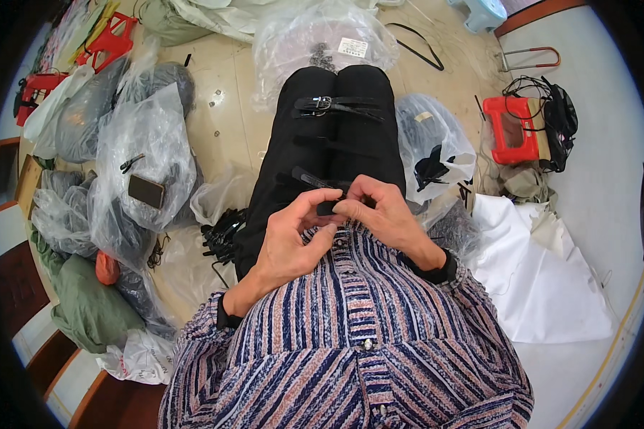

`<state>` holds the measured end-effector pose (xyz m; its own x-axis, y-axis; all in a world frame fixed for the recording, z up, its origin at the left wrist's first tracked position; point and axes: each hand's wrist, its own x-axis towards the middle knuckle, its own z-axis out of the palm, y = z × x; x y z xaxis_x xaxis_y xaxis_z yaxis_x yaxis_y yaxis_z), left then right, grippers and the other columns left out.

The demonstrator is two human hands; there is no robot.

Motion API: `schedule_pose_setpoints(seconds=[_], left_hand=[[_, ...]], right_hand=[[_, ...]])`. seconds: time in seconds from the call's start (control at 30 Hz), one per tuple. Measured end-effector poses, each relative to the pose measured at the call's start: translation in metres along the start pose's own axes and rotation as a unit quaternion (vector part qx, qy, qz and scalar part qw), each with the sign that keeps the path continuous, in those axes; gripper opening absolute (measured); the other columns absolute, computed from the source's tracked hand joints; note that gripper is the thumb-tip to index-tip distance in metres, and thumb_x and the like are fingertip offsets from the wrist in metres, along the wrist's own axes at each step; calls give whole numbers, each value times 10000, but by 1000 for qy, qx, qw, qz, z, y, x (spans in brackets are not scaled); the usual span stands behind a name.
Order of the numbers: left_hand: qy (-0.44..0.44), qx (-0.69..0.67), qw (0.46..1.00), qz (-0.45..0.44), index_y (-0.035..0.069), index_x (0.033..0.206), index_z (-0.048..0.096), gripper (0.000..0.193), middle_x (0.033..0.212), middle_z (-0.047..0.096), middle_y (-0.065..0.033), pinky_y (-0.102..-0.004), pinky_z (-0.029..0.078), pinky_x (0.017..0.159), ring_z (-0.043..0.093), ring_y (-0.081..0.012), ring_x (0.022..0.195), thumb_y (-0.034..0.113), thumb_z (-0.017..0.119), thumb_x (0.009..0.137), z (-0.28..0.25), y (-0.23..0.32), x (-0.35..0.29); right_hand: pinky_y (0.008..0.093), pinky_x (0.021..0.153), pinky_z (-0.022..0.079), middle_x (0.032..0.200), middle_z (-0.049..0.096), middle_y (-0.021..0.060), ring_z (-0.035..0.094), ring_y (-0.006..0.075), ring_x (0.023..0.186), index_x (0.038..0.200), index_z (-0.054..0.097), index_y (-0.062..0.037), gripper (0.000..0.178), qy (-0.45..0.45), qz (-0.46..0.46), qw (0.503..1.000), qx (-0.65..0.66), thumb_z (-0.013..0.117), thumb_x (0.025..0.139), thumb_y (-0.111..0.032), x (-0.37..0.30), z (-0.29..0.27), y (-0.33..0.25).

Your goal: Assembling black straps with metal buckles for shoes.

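Observation:
Above my lap, my left hand (293,236) and my right hand (385,213) meet with curled fingers around a narrow black strap (310,177). One flat end of the strap sticks out past my left index finger. My right thumb and index finger pinch it, while the left index finger and thumb close on it from the other side. What lies between the fingertips is dark and partly hidden. Across my black-trousered knees rests another black strap with a silver buckle (324,104). Further dark strips on the trousers are hard to make out.
Clear plastic bags of dark items (147,154) crowd the left, with a phone (146,191) on top. Black straps (225,232) lie beside my left thigh. At right are an open bag (433,136), a red stool (509,130) and white sheeting (529,279). Another bag (293,43) lies beyond my knees.

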<state>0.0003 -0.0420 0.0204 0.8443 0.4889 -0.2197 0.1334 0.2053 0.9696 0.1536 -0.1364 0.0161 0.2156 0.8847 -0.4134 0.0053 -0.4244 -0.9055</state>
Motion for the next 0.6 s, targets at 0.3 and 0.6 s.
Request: schedule_pose_setpoints(seconds=[0.3, 0.6], left_hand=[[52, -100, 991, -66, -54, 1062, 506, 211, 932, 611, -114, -239, 501, 749, 613, -139, 806, -27, 489, 854, -2, 0, 4], [104, 128, 986, 12, 12, 948, 609, 178, 831, 631, -80, -229, 472, 630, 606, -112, 722, -11, 584, 773, 5, -3, 3]], right_hand=[[202, 493, 390, 682, 576, 29, 501, 68, 583, 815, 562, 13, 228, -53, 91, 982, 156, 565, 842, -213, 1, -12, 4], [339, 581, 455, 728, 594, 150, 586, 255, 625, 821, 608, 7, 147, 80, -114, 972, -189, 605, 748, -120, 0, 2, 1]])
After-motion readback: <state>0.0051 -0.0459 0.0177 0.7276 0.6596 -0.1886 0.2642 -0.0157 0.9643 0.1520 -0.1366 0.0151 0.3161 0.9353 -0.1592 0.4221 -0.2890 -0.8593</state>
